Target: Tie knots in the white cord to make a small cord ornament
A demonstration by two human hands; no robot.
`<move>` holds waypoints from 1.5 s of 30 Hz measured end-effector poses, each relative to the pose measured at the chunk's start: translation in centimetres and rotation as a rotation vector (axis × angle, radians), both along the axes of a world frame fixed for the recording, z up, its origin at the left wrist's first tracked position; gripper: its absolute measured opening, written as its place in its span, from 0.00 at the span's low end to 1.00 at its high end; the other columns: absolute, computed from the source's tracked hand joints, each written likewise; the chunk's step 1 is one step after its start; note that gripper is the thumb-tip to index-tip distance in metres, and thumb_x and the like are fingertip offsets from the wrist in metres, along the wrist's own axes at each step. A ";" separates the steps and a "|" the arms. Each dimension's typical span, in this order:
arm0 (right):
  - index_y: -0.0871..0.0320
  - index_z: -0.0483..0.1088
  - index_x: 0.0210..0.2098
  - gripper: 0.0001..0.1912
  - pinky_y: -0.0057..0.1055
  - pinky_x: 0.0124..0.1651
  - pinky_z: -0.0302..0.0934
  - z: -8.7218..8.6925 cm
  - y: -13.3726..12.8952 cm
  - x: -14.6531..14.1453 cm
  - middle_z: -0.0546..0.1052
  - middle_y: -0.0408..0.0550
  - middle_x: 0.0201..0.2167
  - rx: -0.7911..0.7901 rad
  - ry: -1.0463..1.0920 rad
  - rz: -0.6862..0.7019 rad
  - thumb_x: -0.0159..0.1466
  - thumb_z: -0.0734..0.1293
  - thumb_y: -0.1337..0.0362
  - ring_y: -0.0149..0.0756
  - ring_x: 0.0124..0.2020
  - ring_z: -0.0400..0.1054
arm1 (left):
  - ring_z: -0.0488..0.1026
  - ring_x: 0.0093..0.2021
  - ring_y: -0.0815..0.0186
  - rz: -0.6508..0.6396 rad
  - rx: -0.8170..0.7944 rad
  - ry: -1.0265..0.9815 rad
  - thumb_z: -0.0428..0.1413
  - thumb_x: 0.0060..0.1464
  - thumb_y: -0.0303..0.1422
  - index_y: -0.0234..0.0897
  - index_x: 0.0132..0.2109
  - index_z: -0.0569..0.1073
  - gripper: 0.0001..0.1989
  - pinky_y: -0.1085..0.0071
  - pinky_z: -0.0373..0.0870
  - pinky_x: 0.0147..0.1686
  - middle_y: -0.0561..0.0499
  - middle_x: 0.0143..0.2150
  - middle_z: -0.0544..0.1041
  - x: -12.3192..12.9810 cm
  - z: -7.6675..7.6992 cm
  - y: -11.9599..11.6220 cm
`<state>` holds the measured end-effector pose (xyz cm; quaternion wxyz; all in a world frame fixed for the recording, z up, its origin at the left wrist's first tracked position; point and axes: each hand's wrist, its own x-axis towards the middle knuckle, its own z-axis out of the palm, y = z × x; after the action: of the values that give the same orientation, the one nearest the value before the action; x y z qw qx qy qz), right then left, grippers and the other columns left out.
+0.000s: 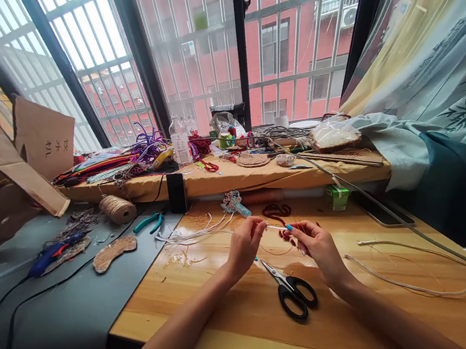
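Note:
Between my two hands a short stretch of white cord [276, 227] is held above the wooden table. My left hand [247, 241] is closed, pinching the cord's left end. At the other side my right hand [316, 242] pinches it between thumb and finger. More white cords [193, 234] lie to the left, near a clear-handled clip with a cartoon top [235, 203]. Just below the hands rest black-handled scissors [294, 292], blades slightly apart. Dark red cord [276, 211] and small dark red pieces [286, 235] lie behind the hands.
On the grey surface at left are a twine spool [118, 209], teal pliers [149, 223], a blue glue gun [57, 254] and a cardboard piece [114, 253]. A loop of white cord [428, 286] and a phone [381, 209] lie at right. The windowsill [234, 181] holds craft materials.

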<state>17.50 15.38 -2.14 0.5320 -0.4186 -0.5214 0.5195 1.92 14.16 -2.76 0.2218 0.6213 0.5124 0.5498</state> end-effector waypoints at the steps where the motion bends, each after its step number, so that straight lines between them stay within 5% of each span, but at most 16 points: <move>1: 0.61 0.66 0.28 0.19 0.24 0.18 0.45 -0.1 -0.1 0.0 0.69 0.44 0.21 0.031 -0.032 0.009 0.46 0.68 0.51 0.22 0.16 0.49 | 0.60 0.24 0.72 -0.021 0.018 0.040 0.45 0.53 0.40 0.36 0.36 0.68 0.13 0.77 0.55 0.27 0.54 0.24 0.65 0.0 0.1 -0.2; 5: 0.60 0.65 0.28 0.17 0.25 0.20 0.47 -0.3 -0.7 -0.1 0.64 0.41 0.18 0.159 -0.197 0.036 0.51 0.64 0.51 0.25 0.18 0.50 | 0.58 0.21 0.73 -0.077 0.036 0.160 0.50 0.50 0.39 0.40 0.46 0.66 0.16 0.77 0.53 0.25 0.57 0.21 0.62 0.0 0.3 -0.7; 11: 0.60 0.65 0.28 0.15 0.25 0.20 0.47 -0.6 -1.1 -0.2 0.60 0.39 0.16 0.223 -0.309 0.085 0.54 0.63 0.53 0.26 0.17 0.51 | 0.63 0.27 0.69 -0.061 0.094 0.245 0.49 0.51 0.35 0.38 0.33 0.72 0.09 0.75 0.56 0.29 0.50 0.29 0.70 -0.2 0.0 -0.1; 19: 0.60 0.65 0.28 0.13 0.25 0.19 0.45 -0.2 -1.5 -0.4 0.62 0.40 0.18 0.208 -0.261 0.140 0.54 0.63 0.54 0.25 0.16 0.50 | 0.65 0.31 0.66 -0.044 0.077 0.273 0.46 0.53 0.35 0.36 0.36 0.70 0.10 0.72 0.58 0.34 0.48 0.31 0.70 -0.5 -0.5 0.5; 24: 0.60 0.63 0.32 0.14 0.24 0.15 0.42 -0.3 -0.8 -0.5 0.69 0.44 0.25 0.105 -0.185 0.250 0.53 0.62 0.55 0.21 0.13 0.48 | 0.65 0.32 0.67 0.003 0.147 0.260 0.44 0.54 0.34 0.36 0.33 0.69 0.11 0.73 0.59 0.34 0.48 0.30 0.69 -0.6 -0.3 0.5; 36: 0.62 0.63 0.24 0.12 0.23 0.13 0.34 -0.6 -0.1 -0.8 0.67 0.40 0.16 -0.099 -0.200 0.429 0.47 0.63 0.57 0.17 0.09 0.45 | 0.68 0.32 0.70 0.097 0.134 0.276 0.41 0.56 0.32 0.37 0.44 0.63 0.11 0.75 0.62 0.34 0.51 0.31 0.71 -0.8 -0.3 0.3; 42: 0.62 0.63 0.25 0.14 0.23 0.14 0.35 -0.8 0.0 -0.7 0.67 0.40 0.18 -0.066 -0.199 0.372 0.48 0.63 0.56 0.18 0.10 0.46 | 0.65 0.26 0.69 0.167 -0.015 0.354 0.43 0.54 0.40 0.37 0.41 0.63 0.13 0.75 0.58 0.28 0.53 0.28 0.70 -0.9 0.1 0.6; 45: 0.61 0.63 0.27 0.15 0.23 0.14 0.37 -1.1 0.4 -0.4 0.67 0.40 0.19 -0.034 -0.189 0.315 0.49 0.63 0.54 0.19 0.11 0.45 | 0.63 0.23 0.71 0.047 -0.122 0.275 0.41 0.53 0.44 0.36 0.30 0.65 0.17 0.76 0.56 0.25 0.54 0.23 0.67 -0.6 0.1 0.7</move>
<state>17.14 15.74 -3.23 0.3856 -0.3874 -0.6194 0.5636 1.30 14.85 -2.64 0.1738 0.6638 0.5849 0.4325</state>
